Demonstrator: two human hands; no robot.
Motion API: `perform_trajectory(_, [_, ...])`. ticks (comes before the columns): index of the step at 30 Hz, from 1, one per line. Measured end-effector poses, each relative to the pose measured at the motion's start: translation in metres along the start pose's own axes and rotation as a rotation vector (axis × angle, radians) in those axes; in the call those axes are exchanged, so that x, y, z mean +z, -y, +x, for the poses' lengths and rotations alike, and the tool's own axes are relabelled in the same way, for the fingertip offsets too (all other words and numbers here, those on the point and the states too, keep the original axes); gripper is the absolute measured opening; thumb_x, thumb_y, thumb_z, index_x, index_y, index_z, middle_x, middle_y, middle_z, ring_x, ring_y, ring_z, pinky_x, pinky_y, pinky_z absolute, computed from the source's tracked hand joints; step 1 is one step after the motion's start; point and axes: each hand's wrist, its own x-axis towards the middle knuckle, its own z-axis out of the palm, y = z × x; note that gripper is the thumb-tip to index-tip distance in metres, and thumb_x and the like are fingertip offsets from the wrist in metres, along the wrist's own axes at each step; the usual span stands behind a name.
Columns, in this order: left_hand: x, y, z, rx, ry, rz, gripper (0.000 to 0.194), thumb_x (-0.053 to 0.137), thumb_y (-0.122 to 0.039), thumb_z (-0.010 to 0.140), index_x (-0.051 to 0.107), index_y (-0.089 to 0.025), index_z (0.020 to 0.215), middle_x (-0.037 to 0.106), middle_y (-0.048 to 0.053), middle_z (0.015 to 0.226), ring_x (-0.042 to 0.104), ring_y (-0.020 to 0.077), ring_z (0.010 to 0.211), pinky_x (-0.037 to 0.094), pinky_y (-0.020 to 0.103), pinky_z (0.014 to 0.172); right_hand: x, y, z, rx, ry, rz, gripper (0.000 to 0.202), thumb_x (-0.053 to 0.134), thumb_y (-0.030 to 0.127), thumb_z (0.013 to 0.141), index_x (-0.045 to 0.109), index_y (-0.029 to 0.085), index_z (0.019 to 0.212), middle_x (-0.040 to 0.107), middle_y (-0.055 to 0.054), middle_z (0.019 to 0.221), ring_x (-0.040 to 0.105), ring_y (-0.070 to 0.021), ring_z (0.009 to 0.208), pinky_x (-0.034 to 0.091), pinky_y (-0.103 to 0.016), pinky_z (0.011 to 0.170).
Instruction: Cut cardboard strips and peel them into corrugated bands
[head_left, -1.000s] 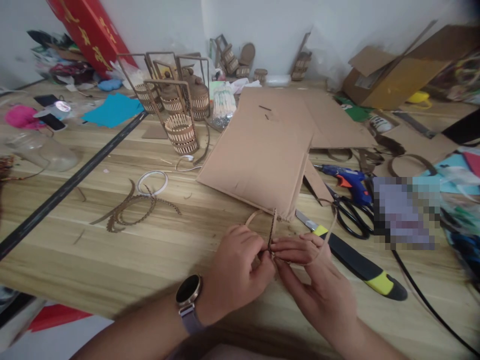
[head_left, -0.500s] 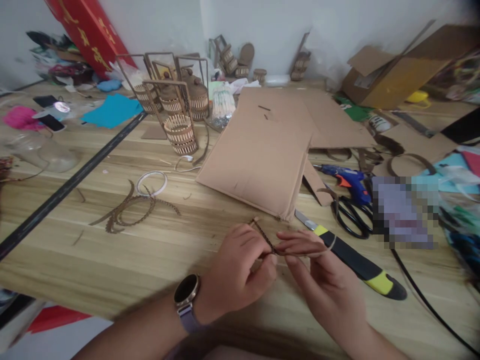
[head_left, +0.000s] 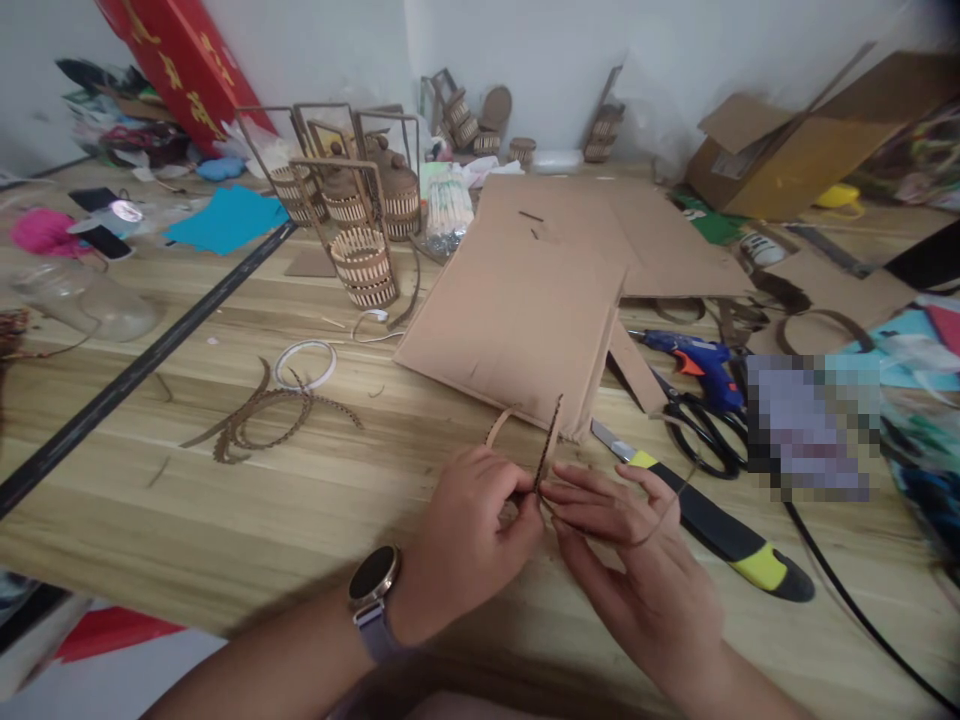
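Observation:
Over the front of the table, my left hand [head_left: 476,540], with a watch on its wrist, is closed in a pinch on a narrow corrugated cardboard strip [head_left: 550,445]. One end of the strip stands up between my hands. A curved tan piece [head_left: 499,425] sticks out beyond the left knuckles. My right hand [head_left: 641,565] meets the left at the fingertips, its thumb and fingers closed on the strip. A thin tail [head_left: 679,495] trails across its fingers. To the left lie loose curled cardboard strips [head_left: 255,425] beside a white ring [head_left: 306,366].
Cardboard sheets [head_left: 517,290] lie just beyond my hands. A utility knife [head_left: 712,525] with its blade out, black-handled scissors [head_left: 705,440] and a blue glue gun [head_left: 697,365] lie on the right. Several small handled baskets [head_left: 364,265] stand at the back left, near a black strip [head_left: 150,345].
The strip's end has swung upright and to the right, and a curved piece now shows beyond my left hand. My right hand has shifted slightly left, its fingers bent differently.

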Motion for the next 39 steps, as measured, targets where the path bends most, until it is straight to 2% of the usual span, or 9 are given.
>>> perform_trajectory(5, [0.0004, -0.0006, 0.0006, 0.044, -0.026, 0.017, 0.016, 0.048, -0.008, 0.083, 0.05, -0.021, 0.073, 0.057, 0.001, 0.072, 0.055, 0.0184, 0.075, 0.044, 0.033, 0.071, -0.0008, 0.0004, -0.0012, 0.061, -0.001, 0.039, 0.021, 0.059, 0.011, 0.088, 0.055, 0.029, 0.098, 0.079, 0.004, 0.094, 0.074, -0.0217, 0.098, 0.038, -0.043, 0.102])
perform_trajectory(12, [-0.0014, -0.0023, 0.0014, 0.117, 0.008, -0.059, 0.015, 0.05, -0.008, 0.085, 0.052, -0.02, 0.076, 0.061, 0.001, 0.075, 0.056, 0.0174, 0.078, 0.044, 0.032, 0.077, -0.0006, -0.0016, -0.0006, 0.181, -0.04, 0.11, 0.01, 0.052, 0.018, 0.095, 0.055, 0.028, 0.097, 0.078, 0.003, 0.087, 0.075, -0.0209, 0.097, 0.043, -0.041, 0.1])
perform_trajectory(20, [-0.0044, -0.005, 0.0014, 0.029, 0.072, -0.057, 0.016, 0.052, -0.019, 0.096, 0.057, -0.019, 0.081, 0.063, 0.002, 0.079, 0.058, 0.0182, 0.08, 0.045, 0.033, 0.076, -0.001, -0.001, -0.0002, 0.089, -0.06, 0.094, 0.019, 0.057, 0.011, 0.09, 0.054, 0.028, 0.099, 0.079, 0.002, 0.095, 0.075, -0.0198, 0.095, 0.04, -0.043, 0.101])
perform_trajectory(24, [-0.0023, -0.0033, 0.0016, 0.042, 0.058, -0.001, 0.018, 0.048, -0.015, 0.095, 0.054, -0.02, 0.078, 0.06, 0.002, 0.077, 0.056, 0.0189, 0.079, 0.044, 0.033, 0.073, -0.0003, -0.001, 0.002, 0.041, -0.041, 0.048, 0.018, 0.057, 0.011, 0.089, 0.053, 0.027, 0.097, 0.079, 0.0, 0.094, 0.074, -0.0203, 0.094, 0.039, -0.043, 0.1])
perform_trajectory(29, [-0.001, -0.0027, 0.002, 0.053, 0.014, -0.004, 0.019, 0.048, -0.012, 0.091, 0.048, -0.021, 0.073, 0.057, 0.001, 0.073, 0.053, 0.0175, 0.075, 0.043, 0.032, 0.07, 0.0027, -0.0019, 0.0011, 0.057, -0.011, 0.006, 0.015, 0.062, 0.019, 0.089, 0.057, 0.028, 0.1, 0.077, 0.0, 0.094, 0.074, -0.0233, 0.095, 0.041, -0.045, 0.097])
perform_trajectory(34, [-0.0013, -0.0044, 0.0016, 0.085, -0.007, -0.028, 0.018, 0.049, -0.009, 0.085, 0.045, -0.021, 0.071, 0.055, 0.0, 0.07, 0.052, 0.0173, 0.074, 0.042, 0.031, 0.071, 0.004, -0.0024, 0.0004, 0.064, -0.032, 0.079, 0.015, 0.061, 0.015, 0.09, 0.06, 0.028, 0.097, 0.077, 0.002, 0.091, 0.074, -0.0206, 0.092, 0.043, -0.043, 0.097])
perform_trajectory(39, [-0.0034, -0.0055, 0.0017, 0.137, -0.01, -0.085, 0.019, 0.049, -0.01, 0.085, 0.045, -0.021, 0.07, 0.056, 0.0, 0.069, 0.052, 0.0165, 0.073, 0.043, 0.03, 0.071, 0.0023, -0.0027, 0.0007, 0.126, -0.034, 0.171, 0.013, 0.062, 0.015, 0.089, 0.06, 0.027, 0.093, 0.077, 0.002, 0.089, 0.075, -0.0193, 0.088, 0.046, -0.042, 0.099])
